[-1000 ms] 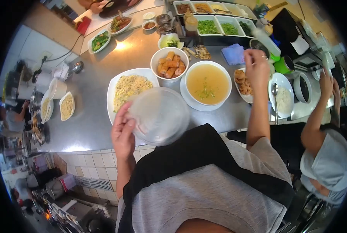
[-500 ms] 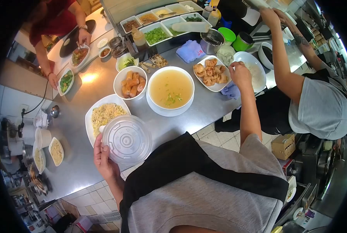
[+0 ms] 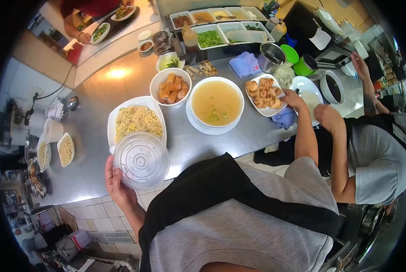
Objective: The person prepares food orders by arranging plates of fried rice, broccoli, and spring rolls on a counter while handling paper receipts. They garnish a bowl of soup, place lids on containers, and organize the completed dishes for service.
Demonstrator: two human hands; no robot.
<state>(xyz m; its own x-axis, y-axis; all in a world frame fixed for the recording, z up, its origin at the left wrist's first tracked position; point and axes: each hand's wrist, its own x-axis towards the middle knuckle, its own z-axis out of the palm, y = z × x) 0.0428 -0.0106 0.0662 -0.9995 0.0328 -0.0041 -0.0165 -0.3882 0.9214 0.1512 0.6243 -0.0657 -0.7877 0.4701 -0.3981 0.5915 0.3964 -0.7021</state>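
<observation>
- While the left hand (image 3: 118, 185) pinches the clear lid (image 3: 141, 161) by its left edge, the lid spreads rightward from that grip and overlaps the near part of a white plate (image 3: 113, 115); I cannot tell whether they touch.
- Just beyond the left hand's grip, the fried rice (image 3: 137, 120) fills that plate, which rests on the metal counter (image 3: 182, 147).
- Well to the right of that grip, the right hand (image 3: 294, 99) has its fingertips at the right edge of a plate of fried pieces (image 3: 270, 112); I cannot tell whether they close on it.
- Just nearer than the right hand lies a crumpled blue cloth (image 3: 284, 119).
- Close on the right hand's other side is a co-worker's hand (image 3: 327, 118), blurred.
- Between the two hands, farther out, a soup bowl (image 3: 242, 102) stands on a saucer (image 3: 212, 129), with a bowl of rolls (image 3: 155, 86) to its left.
- Beyond the right hand stands a metal pot (image 3: 268, 68).
- Farthest beyond the left grip, a person's hand (image 3: 83, 38) is at a dish of greens (image 3: 100, 33).
</observation>
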